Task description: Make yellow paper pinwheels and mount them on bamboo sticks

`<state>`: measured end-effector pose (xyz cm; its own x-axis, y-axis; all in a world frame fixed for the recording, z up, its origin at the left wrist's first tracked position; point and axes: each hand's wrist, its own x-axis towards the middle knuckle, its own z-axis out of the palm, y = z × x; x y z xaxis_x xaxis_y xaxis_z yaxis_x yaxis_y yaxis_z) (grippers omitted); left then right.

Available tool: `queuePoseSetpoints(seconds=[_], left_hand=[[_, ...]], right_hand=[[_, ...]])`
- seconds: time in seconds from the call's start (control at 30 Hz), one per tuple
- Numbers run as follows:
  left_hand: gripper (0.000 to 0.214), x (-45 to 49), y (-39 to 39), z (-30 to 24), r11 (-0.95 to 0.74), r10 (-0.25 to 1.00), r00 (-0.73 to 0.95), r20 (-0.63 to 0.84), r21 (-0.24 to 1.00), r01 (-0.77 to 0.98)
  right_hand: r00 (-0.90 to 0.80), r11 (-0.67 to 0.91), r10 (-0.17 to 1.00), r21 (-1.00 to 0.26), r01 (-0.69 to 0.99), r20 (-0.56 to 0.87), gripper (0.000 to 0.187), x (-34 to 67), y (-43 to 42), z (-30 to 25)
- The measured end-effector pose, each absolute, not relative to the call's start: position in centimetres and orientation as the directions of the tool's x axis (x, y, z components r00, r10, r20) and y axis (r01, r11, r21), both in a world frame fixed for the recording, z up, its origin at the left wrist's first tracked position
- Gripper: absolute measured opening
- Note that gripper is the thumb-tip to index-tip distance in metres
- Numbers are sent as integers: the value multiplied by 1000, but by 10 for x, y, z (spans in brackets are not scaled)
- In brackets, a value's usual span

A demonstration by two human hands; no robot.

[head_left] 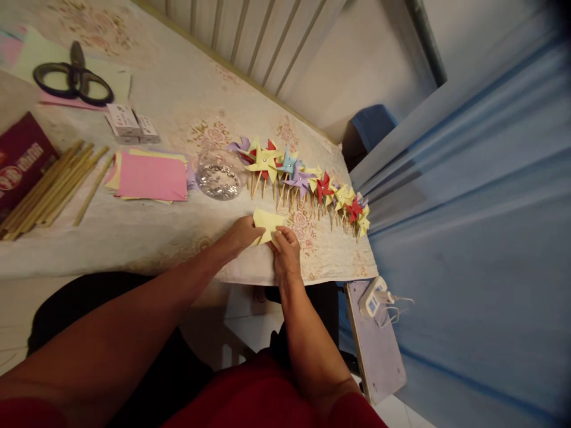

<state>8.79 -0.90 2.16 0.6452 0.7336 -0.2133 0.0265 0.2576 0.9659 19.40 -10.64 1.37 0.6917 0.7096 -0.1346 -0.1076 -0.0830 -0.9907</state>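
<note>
At 6 o'clock from yellow pinwheel (262,162) | our left hand (241,233), right hand (288,248): fingers pinching yellow paper (266,220) | uneven pull could tear it

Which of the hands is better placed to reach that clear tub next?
Probably the left hand: it is closer to the clear tub. The right hand is farther off, and both hold the yellow paper.

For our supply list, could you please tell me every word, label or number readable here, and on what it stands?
Nothing can be read with certainty.
Maroon box: pale characters and a round emblem, too blurred.
Small white boxes: printing too small to read.
</note>
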Motion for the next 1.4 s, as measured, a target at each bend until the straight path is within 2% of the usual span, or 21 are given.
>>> queuePoseSetpoints(seconds=[0.1,0.17,0.27,0.37,0.43,0.53,0.8,0.93,1.03,1.13,1.23,1.4], left_hand=[[36,86,-7,24,281,694,687,-215,959,16],[33,84,-6,26,286,659,723,-208,958,14],[30,82,-6,30,303,589,784,-196,953,11],[29,80,-6,32,267,537,824,-178,963,34],[28,80,-6,33,226,525,835,-167,973,53],[25,80,-6,31,198,512,846,-149,979,53],[22,79,-5,24,150,483,863,-145,985,81],[16,80,-5,22,102,509,855,-102,993,58],[16,79,-6,25,125,509,851,-133,989,80],[19,76,-8,31,229,474,858,-197,969,96],[20,72,-7,37,404,453,858,-243,914,46],[47,71,-1,36,623,473,830,-297,778,-77]], right_hand=[[727,13,676,-984,-176,-121,60,211,-110,27],[718,-5,689,-991,-134,-100,63,229,-112,41],[593,-109,803,-993,42,-63,48,255,-111,65],[338,-251,928,-933,258,-156,33,266,-104,84],[201,-319,944,-877,360,-261,27,265,-99,89],[118,-375,926,-830,414,-360,24,260,-91,88],[68,-450,882,-794,408,-465,19,249,-84,84],[81,-449,882,-777,440,-464,16,246,-83,84],[92,-458,878,-770,444,-470,15,246,-84,80],[119,-479,872,-776,410,-476,14,247,-86,77],[192,-495,869,-817,297,-457,18,247,-87,76],[334,-443,859,-890,108,-388,26,245,-87,72]])
